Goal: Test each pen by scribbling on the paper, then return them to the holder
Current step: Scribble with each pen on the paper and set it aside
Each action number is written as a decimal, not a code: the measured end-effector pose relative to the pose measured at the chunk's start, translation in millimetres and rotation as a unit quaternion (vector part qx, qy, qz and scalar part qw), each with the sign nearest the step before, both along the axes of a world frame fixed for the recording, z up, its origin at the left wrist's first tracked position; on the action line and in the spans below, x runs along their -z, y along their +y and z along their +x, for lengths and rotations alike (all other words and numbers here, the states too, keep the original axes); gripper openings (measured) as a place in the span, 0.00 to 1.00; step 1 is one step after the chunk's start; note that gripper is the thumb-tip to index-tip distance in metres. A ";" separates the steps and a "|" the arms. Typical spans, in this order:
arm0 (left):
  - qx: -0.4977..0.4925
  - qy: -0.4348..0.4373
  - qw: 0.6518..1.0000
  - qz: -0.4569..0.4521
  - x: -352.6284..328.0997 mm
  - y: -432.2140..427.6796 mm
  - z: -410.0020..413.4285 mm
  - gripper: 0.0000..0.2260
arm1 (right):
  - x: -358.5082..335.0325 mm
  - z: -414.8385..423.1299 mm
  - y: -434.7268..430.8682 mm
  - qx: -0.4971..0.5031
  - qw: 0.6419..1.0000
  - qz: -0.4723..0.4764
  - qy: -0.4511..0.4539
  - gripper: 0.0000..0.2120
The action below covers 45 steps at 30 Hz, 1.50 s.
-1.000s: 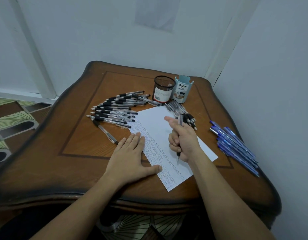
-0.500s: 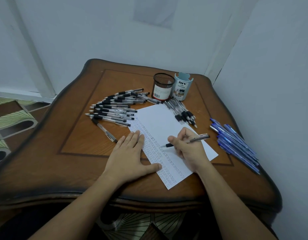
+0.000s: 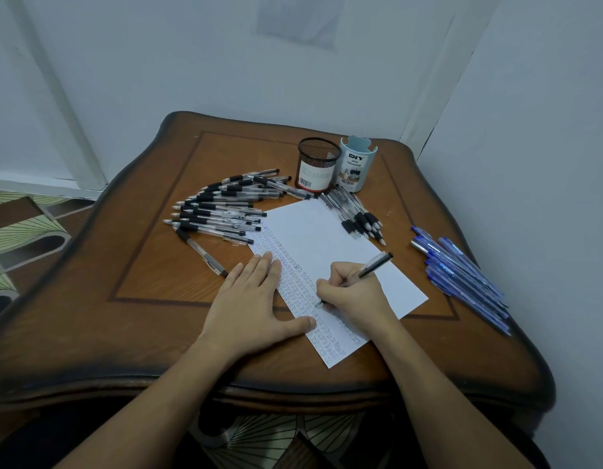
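A fan of black-grip pens (image 3: 222, 211), too overlapped to count, lies at the left of the wooden table (image 3: 141, 265), beside the left hand (image 3: 249, 299), which presses flat, fingers straight, on the one sheet of paper (image 3: 327, 238). The right hand (image 3: 354, 296) pinches a single pen (image 3: 374, 264) in curled fingers, its tip on the sheet at near left and its long axis slanting toward far right. Two holders, a mesh cup (image 3: 318, 165) and a blue organizer (image 3: 356, 167), stand beyond the paper, with a bundle of blue pens (image 3: 462, 275) at right.

Right hand (image 3: 356, 292) grips pen (image 3: 374, 265), tip on paper (image 3: 327, 245); left hand (image 3: 249, 302) flat on paper's edge; table (image 3: 141, 282).
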<state>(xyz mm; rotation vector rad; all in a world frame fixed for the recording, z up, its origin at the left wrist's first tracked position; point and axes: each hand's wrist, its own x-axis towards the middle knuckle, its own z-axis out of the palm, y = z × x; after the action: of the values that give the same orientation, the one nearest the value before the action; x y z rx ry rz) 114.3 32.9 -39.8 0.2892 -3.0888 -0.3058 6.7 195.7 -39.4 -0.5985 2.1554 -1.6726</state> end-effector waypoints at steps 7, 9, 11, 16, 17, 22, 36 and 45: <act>0.001 0.003 1.000 0.003 1.2 -0.4 0.0 0.56 | 2.8 -1.3 1.9 -0.011 1.000 -0.011 0.017 0.18; 0.002 0.002 1.000 0.001 1.1 -0.4 0.1 0.56 | 2.9 -1.2 1.3 -0.012 1.000 -0.010 0.022 0.18; 0.002 0.002 1.000 -0.001 0.4 0.0 0.0 0.56 | 2.6 -1.4 1.6 -0.012 1.000 -0.003 0.027 0.18; 0.002 -0.001 1.000 -0.003 -0.6 0.4 0.3 0.56 | 2.5 -0.8 1.7 -0.010 0.999 0.020 0.046 0.17; 0.001 0.000 1.000 -0.002 -0.5 0.3 0.3 0.56 | 2.1 -0.6 1.7 -0.010 0.999 0.022 0.049 0.17; 0.002 -0.001 1.000 -0.002 -0.9 0.8 1.0 0.56 | 1.0 -2.6 2.7 -0.008 0.999 0.004 0.037 0.20; 0.001 -0.001 1.000 -0.001 -0.8 0.9 0.3 0.56 | -3.0 0.8 3.5 -0.004 0.998 0.016 0.057 0.19; -0.002 0.000 1.000 -0.001 1.3 -0.2 -0.4 0.56 | -2.4 1.3 3.4 0.004 0.998 0.011 0.066 0.24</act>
<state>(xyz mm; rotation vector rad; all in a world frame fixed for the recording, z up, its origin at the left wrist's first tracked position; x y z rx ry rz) 113.9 32.8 -41.1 0.2955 -3.0871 -0.3036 8.0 199.0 -37.0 -0.7141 2.2663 -1.6542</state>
